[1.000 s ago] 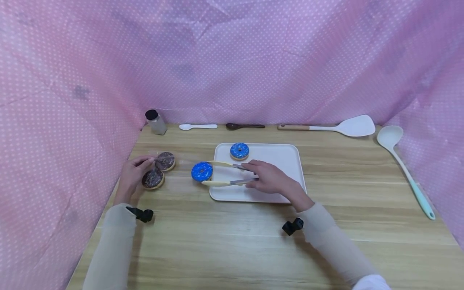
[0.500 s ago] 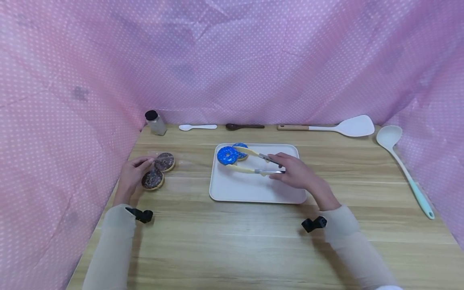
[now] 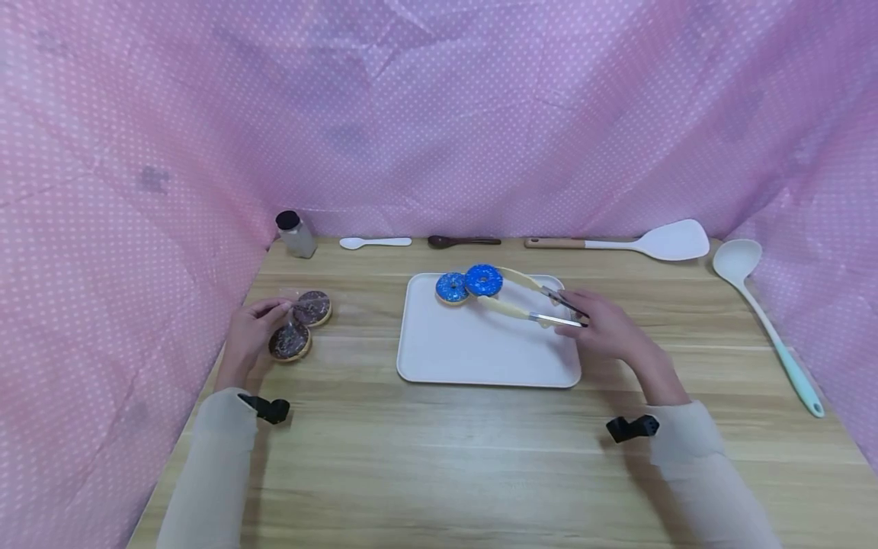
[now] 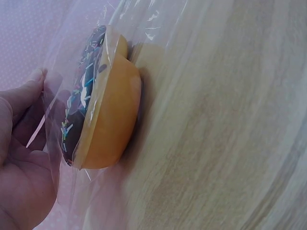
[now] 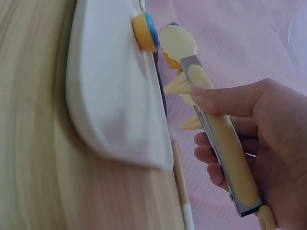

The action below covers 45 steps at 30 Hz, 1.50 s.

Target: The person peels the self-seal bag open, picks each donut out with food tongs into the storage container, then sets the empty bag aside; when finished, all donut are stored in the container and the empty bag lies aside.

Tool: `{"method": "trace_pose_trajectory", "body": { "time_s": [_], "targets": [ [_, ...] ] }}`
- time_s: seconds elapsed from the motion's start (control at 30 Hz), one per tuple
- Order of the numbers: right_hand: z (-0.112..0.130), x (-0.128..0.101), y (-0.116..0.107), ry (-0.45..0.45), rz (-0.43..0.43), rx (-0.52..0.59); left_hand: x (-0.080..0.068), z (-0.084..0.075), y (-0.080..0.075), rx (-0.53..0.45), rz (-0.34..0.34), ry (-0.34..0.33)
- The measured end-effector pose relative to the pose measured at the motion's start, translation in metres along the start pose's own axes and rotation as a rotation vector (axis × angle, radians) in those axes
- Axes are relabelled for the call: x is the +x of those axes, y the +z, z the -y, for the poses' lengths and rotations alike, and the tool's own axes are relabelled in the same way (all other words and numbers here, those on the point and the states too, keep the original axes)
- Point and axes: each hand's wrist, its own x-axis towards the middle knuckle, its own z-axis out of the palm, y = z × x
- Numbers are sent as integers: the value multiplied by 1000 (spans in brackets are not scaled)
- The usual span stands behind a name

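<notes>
1. My right hand (image 3: 604,329) grips cream-handled metal tongs (image 3: 528,302), fingers curled round both arms.
2. The tongs pinch a blue-glazed sprinkled ring doughnut (image 3: 483,280), held over the far edge of the white rectangular plastic tray (image 3: 480,358).
3. The tray holds a second blue-glazed doughnut (image 3: 451,287), just beside the held one.
4. My left hand (image 3: 248,333) pinches a clear plastic bag (image 4: 144,57) containing two chocolate-glazed doughnuts (image 3: 300,324) lying on the wooden table (image 3: 439,457).
</notes>
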Motion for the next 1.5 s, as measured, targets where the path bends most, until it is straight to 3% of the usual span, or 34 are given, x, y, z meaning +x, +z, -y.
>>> {"method": "trace_pose_trajectory", "body": {
  "time_s": [0.27, 0.57, 0.83, 0.97, 1.1, 1.27, 1.5],
  "targets": [
    [-20, -9, -5, 13, -4, -21, -1, -1, -2, -30, 23, -1],
    [-22, -10, -5, 32, 15, -39, -1, -2, 0, -84, 35, -2],
    [-19, -11, -9, 59, 18, -44, 0, -2, 2, 46, 30, -55],
    [-10, -9, -13, 50, 11, -54, 3, 0, 2, 68, 29, -51],
    [6, -2, -11, 0, 4, -61, 5, 1, 3, 23, 32, -36],
    [27, 12, -2, -65, 26, -74, 5, 0, 4, 4, 24, -14],
    [60, 32, 18, -130, 94, -10, 5, 1, 5, -5, 13, 1]
  ]
}}
